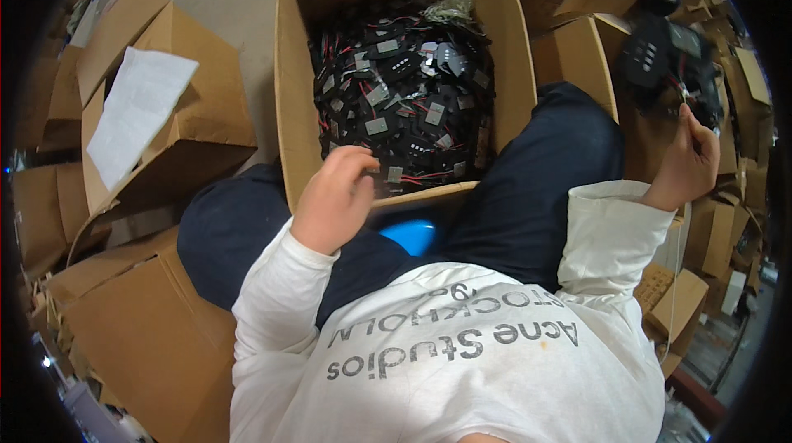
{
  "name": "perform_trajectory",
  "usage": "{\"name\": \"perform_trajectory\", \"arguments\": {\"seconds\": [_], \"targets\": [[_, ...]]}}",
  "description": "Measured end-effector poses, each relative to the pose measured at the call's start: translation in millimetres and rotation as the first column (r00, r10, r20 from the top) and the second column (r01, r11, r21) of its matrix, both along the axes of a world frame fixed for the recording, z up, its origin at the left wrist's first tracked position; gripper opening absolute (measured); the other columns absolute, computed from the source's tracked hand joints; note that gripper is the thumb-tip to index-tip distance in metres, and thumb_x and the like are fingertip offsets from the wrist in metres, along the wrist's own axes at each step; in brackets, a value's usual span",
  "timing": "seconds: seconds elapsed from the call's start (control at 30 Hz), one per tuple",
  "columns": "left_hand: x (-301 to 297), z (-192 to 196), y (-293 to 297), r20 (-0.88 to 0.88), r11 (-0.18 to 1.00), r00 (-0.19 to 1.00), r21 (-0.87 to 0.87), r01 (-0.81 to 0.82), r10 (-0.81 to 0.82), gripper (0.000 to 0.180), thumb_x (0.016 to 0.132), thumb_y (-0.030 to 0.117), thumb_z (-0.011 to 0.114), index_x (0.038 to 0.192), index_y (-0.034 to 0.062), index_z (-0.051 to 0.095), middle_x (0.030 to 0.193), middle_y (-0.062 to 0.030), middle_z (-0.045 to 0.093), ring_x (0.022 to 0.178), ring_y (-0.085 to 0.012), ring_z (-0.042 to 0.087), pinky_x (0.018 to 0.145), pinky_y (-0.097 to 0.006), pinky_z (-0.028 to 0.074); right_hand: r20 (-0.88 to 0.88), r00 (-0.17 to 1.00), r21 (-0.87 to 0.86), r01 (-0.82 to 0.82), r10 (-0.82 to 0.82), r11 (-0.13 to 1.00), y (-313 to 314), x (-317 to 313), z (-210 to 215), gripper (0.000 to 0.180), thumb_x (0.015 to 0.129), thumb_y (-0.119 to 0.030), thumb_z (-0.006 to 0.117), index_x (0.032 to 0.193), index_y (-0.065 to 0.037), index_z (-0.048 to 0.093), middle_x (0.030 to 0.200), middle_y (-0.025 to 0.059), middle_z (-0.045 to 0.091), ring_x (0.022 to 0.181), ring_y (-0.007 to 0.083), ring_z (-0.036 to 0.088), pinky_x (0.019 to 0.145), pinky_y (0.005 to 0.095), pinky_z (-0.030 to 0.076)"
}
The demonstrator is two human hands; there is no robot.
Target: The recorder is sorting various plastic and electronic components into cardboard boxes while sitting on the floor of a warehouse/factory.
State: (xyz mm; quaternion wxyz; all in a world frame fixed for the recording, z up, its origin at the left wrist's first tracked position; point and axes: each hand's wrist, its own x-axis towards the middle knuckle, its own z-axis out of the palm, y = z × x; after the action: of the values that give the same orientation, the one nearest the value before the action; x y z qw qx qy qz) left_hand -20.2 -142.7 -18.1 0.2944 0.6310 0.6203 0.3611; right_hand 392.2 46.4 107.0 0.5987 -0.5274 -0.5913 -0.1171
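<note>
A large cardboard box [509, 55] stands between my knees, heaped with black electronic modules [396, 96] that have red wires and silvery rectangular plates. At its near left edge is my left hand [334, 200], fingers loosely bent, thumb apart from them, with nothing visible in its grasp. Far out to the right, my right hand [691, 158] pinches a wired black module [672, 59] by its wires. That module is blurred and hangs over the box on the right, so I cannot tell whether it is one piece or several.
A crumpled clear plastic bag [452, 10] lies on the modules at the back. To the left stands a cardboard carton [198, 96] with a white sheet [136, 113] on it. Another open carton [577, 59] adjoins on the right. Something blue [408, 237] shows beneath me.
</note>
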Motion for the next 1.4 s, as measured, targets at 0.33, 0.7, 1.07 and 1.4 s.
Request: {"name": "perform_trajectory", "arguments": {"seconds": [0.33,0.7,1.07,1.4], "targets": [[7.6,-22.6,5.6,-0.212,0.947,0.943,-0.249,0.202,-0.257,0.018,0.094,0.014,0.062,0.107,0.0036,0.065,0.107,-0.0145,0.067,0.097,-0.0367,0.066,0.084,-0.046,0.053,0.315,0.949,-0.739,0.245,0.0,0.627,47.8,121.9,-121.1,0.013,0.081,-0.007,0.076,0.079,0.001,0.066,0.071,0.0099,0.067,0.067,0.0171,0.061,0.067,0.0317,0.049],[-18.3,-49.1,51.0,0.836,0.755,0.18,-0.546,0.363,0.518,0.016,0.105,0.017,0.053,0.112,0.0088,0.064,0.107,-0.0057,0.069,0.09,-0.0146,0.067,0.078,-0.03,0.053,-0.068,0.58,-0.631,-0.655,0.811,0.415,85.9,-154.3,-14.0,0.012,0.095,-0.006,0.071,0.097,-0.003,0.059,0.086,-0.0047,0.054,0.08,0.0044,0.051,0.069,0.0231,0.044],[32.5,-240.7,185.3,-0.541,0.892,0.836,-0.418,-0.171,-0.093,0.043,0.09,0.039,0.07,0.125,0.0157,0.063,0.13,-0.0191,0.058,0.119,-0.0393,0.058,0.097,-0.05,0.051,0.118,0.453,-0.993,0.067,0.883,0.099,172.5,-178.4,-129.8,0.034,0.092,-0.036,0.068,0.112,-0.009,0.072,0.098,0.0137,0.075,0.092,0.0304,0.072,0.082,0.0423,0.055],[69.2,-305.5,243.5,-0.709,0.986,0.704,-0.141,-0.085,-0.041,0.024,0.09,0.034,0.067,0.091,0.0104,0.07,0.092,-0.0118,0.067,0.091,-0.0339,0.068,0.08,-0.049,0.053,0.138,0.521,-0.99,0.081,0.843,0.112,191.2,-150.7,-111.2,0.039,0.096,-0.038,0.063,0.124,-0.012,0.07,0.113,0.0146,0.074,0.107,0.0327,0.071,0.094,0.0434,0.056]]}}
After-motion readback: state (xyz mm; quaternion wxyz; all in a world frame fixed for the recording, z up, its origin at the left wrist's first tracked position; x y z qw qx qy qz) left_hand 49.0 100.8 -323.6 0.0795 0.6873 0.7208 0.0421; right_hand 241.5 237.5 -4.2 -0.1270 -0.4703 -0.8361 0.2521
